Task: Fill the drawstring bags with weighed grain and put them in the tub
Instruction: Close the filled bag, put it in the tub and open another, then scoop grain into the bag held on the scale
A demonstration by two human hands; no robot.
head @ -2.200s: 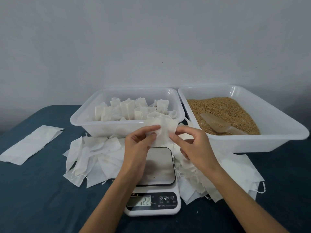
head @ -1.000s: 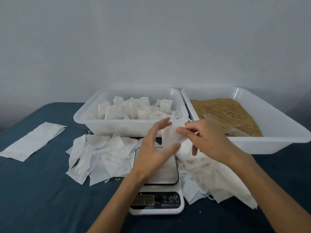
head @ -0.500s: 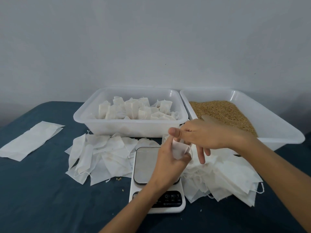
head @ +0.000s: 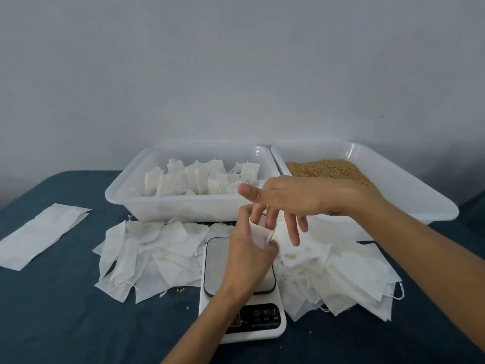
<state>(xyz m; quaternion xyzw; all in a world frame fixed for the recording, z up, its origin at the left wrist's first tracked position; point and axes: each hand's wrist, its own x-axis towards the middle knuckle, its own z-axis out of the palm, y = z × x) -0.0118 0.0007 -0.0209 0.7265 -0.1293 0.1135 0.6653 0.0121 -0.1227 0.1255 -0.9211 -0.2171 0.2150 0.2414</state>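
Observation:
My left hand (head: 248, 254) grips a small white drawstring bag (head: 259, 235) above the scale (head: 240, 292). My right hand (head: 291, 198) hovers over it with its thumb out, two fingers pushed down into the bag's mouth and the others hanging straight. Behind stands a white tub (head: 183, 208) holding several filled bags (head: 199, 177). To its right a second white tub (head: 409, 190) holds brown grain (head: 328, 169). Empty bags lie in piles left (head: 149, 256) and right (head: 341, 274) of the scale.
The table is covered by a dark blue cloth (head: 52, 319). A long folded white sheet (head: 39, 235) lies at the far left. A few loose grains (head: 181, 290) dot the cloth near the scale. A pale wall rises behind the tubs.
Both hands brought the bag down from tub height to just over the scale. My left hand closed round it, and my right fingers went from pinching its edge to reaching inside its mouth.

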